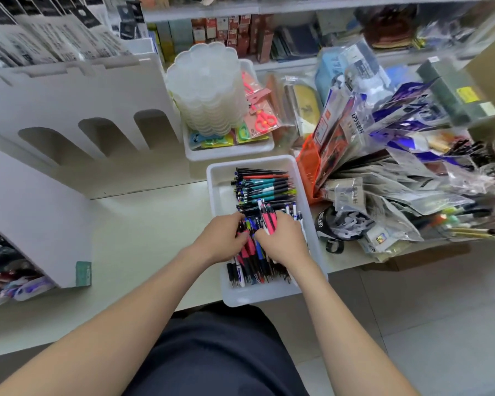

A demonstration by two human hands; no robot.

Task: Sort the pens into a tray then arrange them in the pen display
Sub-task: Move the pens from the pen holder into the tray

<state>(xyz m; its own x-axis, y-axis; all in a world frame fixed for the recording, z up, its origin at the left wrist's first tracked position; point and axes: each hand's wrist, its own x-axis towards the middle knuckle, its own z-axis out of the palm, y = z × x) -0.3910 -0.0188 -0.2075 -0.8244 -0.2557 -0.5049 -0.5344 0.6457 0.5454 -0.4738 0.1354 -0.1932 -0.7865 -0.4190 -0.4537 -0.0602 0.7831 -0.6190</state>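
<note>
Tray [217,178]: white, pens [265,184] stacked inside.
Left hand [222,238]: fingers curled round pens.
Right hand [282,242]: grips pink pens [269,222].
Pen display [83,110]: white, at 10 o'clock from tray.

White tray [216,178] (pink, teal pens [265,185])

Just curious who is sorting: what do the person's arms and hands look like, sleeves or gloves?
Bare left arm and right arm, no sleeves in view. No gloves or watch on left hand or right hand. Dark clothing.

Two trays [215,192], two hands [222,238] (pens [265,184] uncountable)
</note>
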